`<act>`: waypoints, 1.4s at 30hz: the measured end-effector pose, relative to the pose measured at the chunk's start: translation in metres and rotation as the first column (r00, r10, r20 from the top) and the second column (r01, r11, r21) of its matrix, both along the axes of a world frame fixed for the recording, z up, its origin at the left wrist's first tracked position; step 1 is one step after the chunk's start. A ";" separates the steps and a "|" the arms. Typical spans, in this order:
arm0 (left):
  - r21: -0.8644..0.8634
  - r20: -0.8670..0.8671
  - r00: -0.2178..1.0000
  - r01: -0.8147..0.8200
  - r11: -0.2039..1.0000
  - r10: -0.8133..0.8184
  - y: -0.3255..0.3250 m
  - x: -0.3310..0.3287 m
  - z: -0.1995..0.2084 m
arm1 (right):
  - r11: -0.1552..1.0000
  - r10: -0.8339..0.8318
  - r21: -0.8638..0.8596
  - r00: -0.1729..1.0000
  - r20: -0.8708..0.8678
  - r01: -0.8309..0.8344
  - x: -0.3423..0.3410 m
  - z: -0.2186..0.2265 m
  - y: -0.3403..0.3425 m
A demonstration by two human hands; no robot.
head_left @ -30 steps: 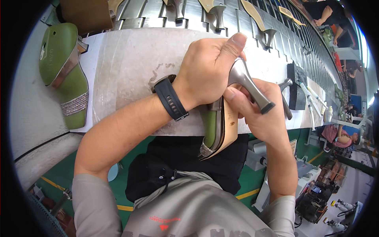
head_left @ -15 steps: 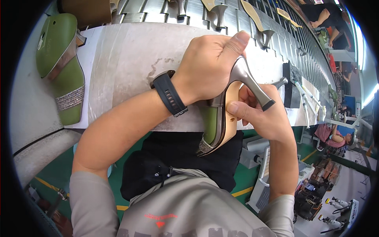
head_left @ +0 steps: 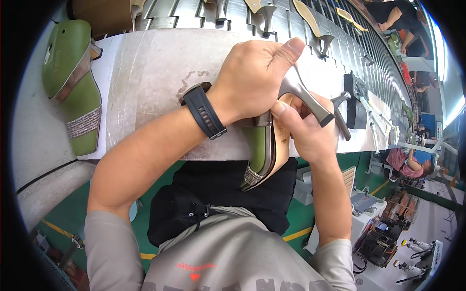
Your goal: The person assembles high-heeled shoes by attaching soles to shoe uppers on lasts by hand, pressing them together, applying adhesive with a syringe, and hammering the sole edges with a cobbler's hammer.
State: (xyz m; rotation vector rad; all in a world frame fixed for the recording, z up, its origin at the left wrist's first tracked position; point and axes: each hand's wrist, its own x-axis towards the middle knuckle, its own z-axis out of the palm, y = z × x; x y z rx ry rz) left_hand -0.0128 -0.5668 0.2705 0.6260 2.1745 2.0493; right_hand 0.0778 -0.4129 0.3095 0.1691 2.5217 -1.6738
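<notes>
My left hand (head_left: pixel 257 77), below a black wristwatch, is closed round the heel end of a high-heeled sandal (head_left: pixel 280 153). The sandal lies on its side, tan sole to the right, green insole to the left, glittery strap at the toe hanging past the table edge. Its grey metallic heel (head_left: pixel 310 104) points down to the right. My right hand (head_left: pixel 310 131) grips the sole just under the heel, thumb pressed on the tan surface beside my left hand. The fingers behind the heel are partly hidden.
Another green sandal (head_left: pixel 73 104) lies at the left table edge. A hammer (head_left: pixel 342 114) rests right of my right hand, near a black block (head_left: pixel 357 102) and white tools (head_left: pixel 374 121). Beyond the table, a metal slat conveyor (head_left: pixel 238 22) carries heels and soles. Other people work at far right.
My right hand has slid up and left along the sole, its thumb now closer to my left hand. More of the hammer shows. The sandal has barely shifted.
</notes>
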 end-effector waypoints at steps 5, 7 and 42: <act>0.029 -0.031 0.999 0.009 1.000 -0.008 -0.002 -0.001 -0.004 | 0.983 -0.068 -0.171 0.998 -0.007 0.066 0.015 -0.021 0.012; 0.040 0.001 0.999 0.033 0.999 -0.033 -0.003 0.000 -0.005 | 0.940 0.000 -0.337 0.989 0.145 0.049 0.024 -0.005 0.012; -0.459 -0.519 0.821 -0.035 0.888 -0.236 -0.081 0.086 0.008 | 0.808 0.390 0.588 0.761 -0.518 -0.014 0.027 -0.018 0.020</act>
